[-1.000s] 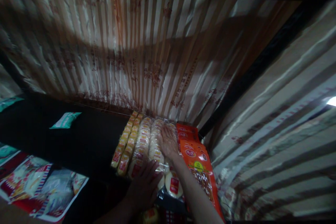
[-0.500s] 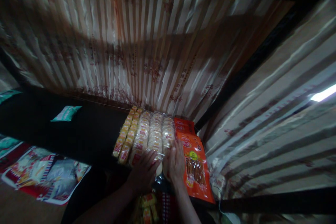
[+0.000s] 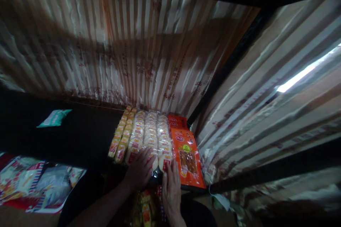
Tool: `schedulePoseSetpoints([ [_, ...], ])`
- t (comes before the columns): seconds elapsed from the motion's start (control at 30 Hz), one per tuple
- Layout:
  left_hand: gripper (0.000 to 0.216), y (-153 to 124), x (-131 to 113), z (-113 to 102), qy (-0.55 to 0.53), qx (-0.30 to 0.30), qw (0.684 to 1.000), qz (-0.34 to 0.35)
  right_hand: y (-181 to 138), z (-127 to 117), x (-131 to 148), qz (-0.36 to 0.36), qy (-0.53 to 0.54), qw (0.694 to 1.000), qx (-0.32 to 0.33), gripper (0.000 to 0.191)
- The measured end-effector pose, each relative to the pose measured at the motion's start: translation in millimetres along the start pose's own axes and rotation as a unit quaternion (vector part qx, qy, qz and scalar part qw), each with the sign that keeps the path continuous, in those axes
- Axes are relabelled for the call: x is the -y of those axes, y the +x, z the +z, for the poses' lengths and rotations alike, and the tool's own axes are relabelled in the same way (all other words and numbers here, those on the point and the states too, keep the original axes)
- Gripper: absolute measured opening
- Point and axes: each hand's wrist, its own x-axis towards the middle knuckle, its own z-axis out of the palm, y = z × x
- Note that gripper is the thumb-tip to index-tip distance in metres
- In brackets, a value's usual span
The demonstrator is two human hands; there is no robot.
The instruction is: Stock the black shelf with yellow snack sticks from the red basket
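Rows of clear packs of round pale cakes [image 3: 150, 133] lie on a dark shelf [image 3: 80, 138] against a striped back wall. My left hand [image 3: 140, 172] rests flat on the near end of the packs, fingers spread. To its right, my right hand [image 3: 171, 186] lies flat with its fingers together at the near edge, its fingertips touching the last cake pack and the orange snack packet [image 3: 188, 161]. Two rows of yellow-wrapped snacks [image 3: 119, 138] lie left of the cakes.
A green packet [image 3: 54, 118] lies far left on the shelf. Printed bags [image 3: 34, 184] sit at lower left. More yellow packs [image 3: 144, 207] show below the shelf edge between my arms. Striped shiny lining [image 3: 266, 88] covers the back and right walls.
My right hand has drawn back from deep on the cake packs to the shelf's near edge. The left hand stayed on the near end of the packs. The view shifted slightly.
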Motion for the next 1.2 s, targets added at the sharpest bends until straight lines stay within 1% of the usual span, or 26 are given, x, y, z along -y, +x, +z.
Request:
schedulePoseSetpoints([
  [0.17, 0.047, 0, 0, 3, 0.009, -0.001, 1.0, 0.0, 2, 3, 4, 0.003, -0.014, 0.999, 0.037, 0.049],
  [0.3, 0.045, 0, 0, 2, 0.014, -0.008, 1.0, 0.0, 4, 8, 6, 0.002, -0.022, 0.999, 0.047, 0.051],
  [0.5, 0.047, 0, 0, 2, 0.007, -0.009, 1.0, 0.007, 3, 13, 2, 0.001, -0.029, 0.999, 0.041, 0.05],
  [0.63, 0.048, -1, 2, 3, 0.007, -0.012, 1.0, 0.016, 1, 15, 2, -0.002, -0.032, 0.999, 0.021, 0.051],
  [0.83, 0.047, -3, 3, 3, -0.001, -0.026, 0.999, 0.034, 0, 10, 7, -0.005, -0.038, 0.999, 0.005, 0.05],
  [1.0, 0.048, -4, 3, 3, -0.004, -0.027, 0.999, 0.035, -11, 0, 11, -0.06, -0.034, 0.998, 0.005, 0.049],
  [1.1, 0.047, -4, 3, 2, -0.009, -0.022, 0.999, 0.034, -24, -5, 17, -0.121, -0.011, 0.993, 0.005, 0.049],
  [1.2, 0.048, -2, 4, 1, -0.012, -0.015, 0.999, 0.038, -37, -7, 26, -0.175, 0.021, 0.984, 0.02, 0.049],
])
